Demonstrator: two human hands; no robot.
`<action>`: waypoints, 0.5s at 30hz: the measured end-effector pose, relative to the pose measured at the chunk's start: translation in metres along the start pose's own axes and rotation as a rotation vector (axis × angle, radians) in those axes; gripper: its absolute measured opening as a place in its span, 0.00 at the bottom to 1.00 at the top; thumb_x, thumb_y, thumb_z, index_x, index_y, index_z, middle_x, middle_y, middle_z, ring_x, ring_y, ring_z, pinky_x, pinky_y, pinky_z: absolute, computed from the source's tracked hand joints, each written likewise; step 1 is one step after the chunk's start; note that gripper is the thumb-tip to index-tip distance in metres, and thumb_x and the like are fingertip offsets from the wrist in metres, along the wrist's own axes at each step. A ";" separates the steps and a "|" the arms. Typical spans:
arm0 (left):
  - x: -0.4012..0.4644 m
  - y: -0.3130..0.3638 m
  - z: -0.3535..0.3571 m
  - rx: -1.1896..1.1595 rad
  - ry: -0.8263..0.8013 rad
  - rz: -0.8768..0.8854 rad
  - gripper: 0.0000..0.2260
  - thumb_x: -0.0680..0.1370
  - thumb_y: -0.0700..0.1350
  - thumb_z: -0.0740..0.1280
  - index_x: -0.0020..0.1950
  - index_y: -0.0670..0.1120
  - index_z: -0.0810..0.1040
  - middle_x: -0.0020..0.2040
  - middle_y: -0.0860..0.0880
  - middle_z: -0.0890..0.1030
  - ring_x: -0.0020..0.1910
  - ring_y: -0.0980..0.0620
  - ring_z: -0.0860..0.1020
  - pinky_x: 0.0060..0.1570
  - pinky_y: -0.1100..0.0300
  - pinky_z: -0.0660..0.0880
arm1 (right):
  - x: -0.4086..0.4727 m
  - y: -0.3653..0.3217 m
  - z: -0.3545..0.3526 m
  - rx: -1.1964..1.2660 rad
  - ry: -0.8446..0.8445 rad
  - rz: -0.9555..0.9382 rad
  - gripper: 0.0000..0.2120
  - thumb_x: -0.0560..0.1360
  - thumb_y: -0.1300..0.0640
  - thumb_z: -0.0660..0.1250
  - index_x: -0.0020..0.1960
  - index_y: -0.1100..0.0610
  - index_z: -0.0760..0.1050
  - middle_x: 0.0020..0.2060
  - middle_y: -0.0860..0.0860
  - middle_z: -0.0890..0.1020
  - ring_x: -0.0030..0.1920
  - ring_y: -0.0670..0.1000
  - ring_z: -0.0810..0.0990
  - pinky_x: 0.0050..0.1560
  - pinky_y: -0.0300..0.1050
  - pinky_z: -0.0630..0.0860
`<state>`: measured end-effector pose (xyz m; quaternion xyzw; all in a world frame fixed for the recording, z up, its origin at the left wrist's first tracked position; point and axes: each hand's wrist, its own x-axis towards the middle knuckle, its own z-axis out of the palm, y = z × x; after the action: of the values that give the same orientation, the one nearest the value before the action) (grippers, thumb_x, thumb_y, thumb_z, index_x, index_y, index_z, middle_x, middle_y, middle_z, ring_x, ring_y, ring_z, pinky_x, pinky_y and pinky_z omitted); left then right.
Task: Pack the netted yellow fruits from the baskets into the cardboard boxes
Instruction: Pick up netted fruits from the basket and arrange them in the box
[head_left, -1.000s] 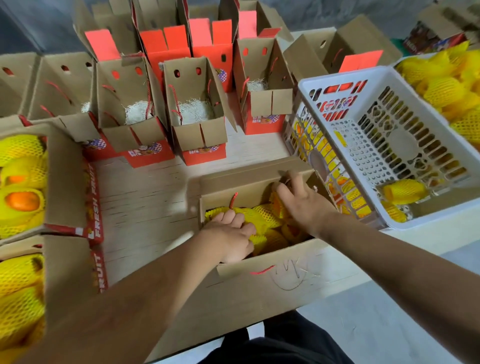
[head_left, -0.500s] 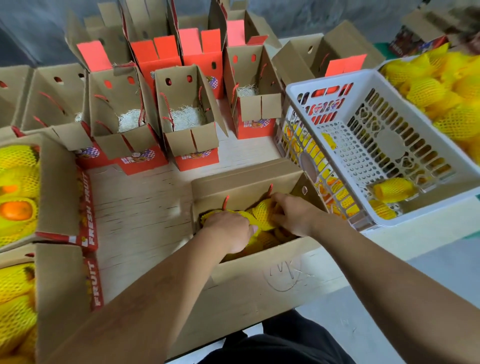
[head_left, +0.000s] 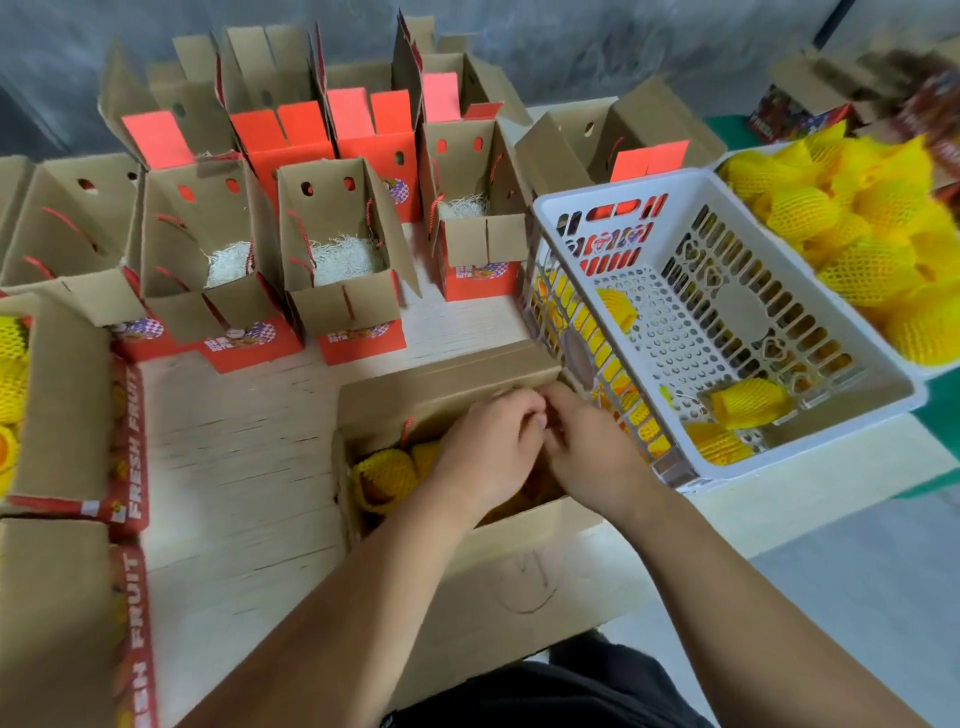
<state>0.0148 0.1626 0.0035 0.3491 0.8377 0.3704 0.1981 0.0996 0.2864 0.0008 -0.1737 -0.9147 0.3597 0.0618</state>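
Observation:
An open cardboard box (head_left: 519, 566) stands at the table's near edge with netted yellow fruits (head_left: 384, 473) inside. My left hand (head_left: 488, 447) and my right hand (head_left: 587, 452) are side by side over the box's right half. Their curled fingers meet near the far flap. What the fingers hold is hidden. A white plastic basket (head_left: 727, 182) just right of the box has two netted fruits (head_left: 748, 410) in its near corner. Another basket further right is heaped with netted fruits (head_left: 857, 244).
Several open red-and-brown boxes with pale shredded filler (head_left: 343, 260) stand in rows at the back. Filled boxes marked FRESH FRUIT (head_left: 62, 405) line the left edge. Pale wooden tabletop (head_left: 234, 452) shows between them. The floor lies beyond the near right edge.
Both hands have lifted off the fruits and come together near the box's far flap. The camera has tilted, so the table sits lower in view.

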 end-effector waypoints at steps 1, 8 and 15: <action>0.009 0.012 0.008 -0.053 0.037 0.013 0.06 0.82 0.46 0.64 0.55 0.52 0.80 0.54 0.51 0.83 0.55 0.47 0.79 0.54 0.48 0.77 | 0.003 0.005 -0.012 0.027 0.052 -0.014 0.10 0.78 0.65 0.64 0.57 0.56 0.76 0.42 0.50 0.82 0.43 0.49 0.78 0.38 0.35 0.67; 0.085 0.082 0.078 -0.109 0.152 0.130 0.07 0.83 0.41 0.63 0.55 0.45 0.81 0.52 0.46 0.82 0.53 0.44 0.79 0.56 0.49 0.75 | 0.028 0.079 -0.095 0.125 0.163 0.011 0.14 0.79 0.66 0.62 0.61 0.54 0.76 0.40 0.45 0.80 0.37 0.42 0.74 0.37 0.26 0.68; 0.174 0.093 0.107 0.705 -0.026 0.145 0.12 0.82 0.52 0.59 0.55 0.52 0.82 0.50 0.52 0.82 0.59 0.44 0.74 0.59 0.48 0.69 | 0.087 0.184 -0.133 0.055 -0.082 0.185 0.18 0.80 0.59 0.65 0.69 0.51 0.68 0.57 0.53 0.81 0.47 0.53 0.81 0.39 0.44 0.70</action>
<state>0.0013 0.3867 -0.0079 0.4593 0.8843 0.0673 0.0494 0.1004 0.5276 -0.0274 -0.2407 -0.8863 0.3957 -0.0043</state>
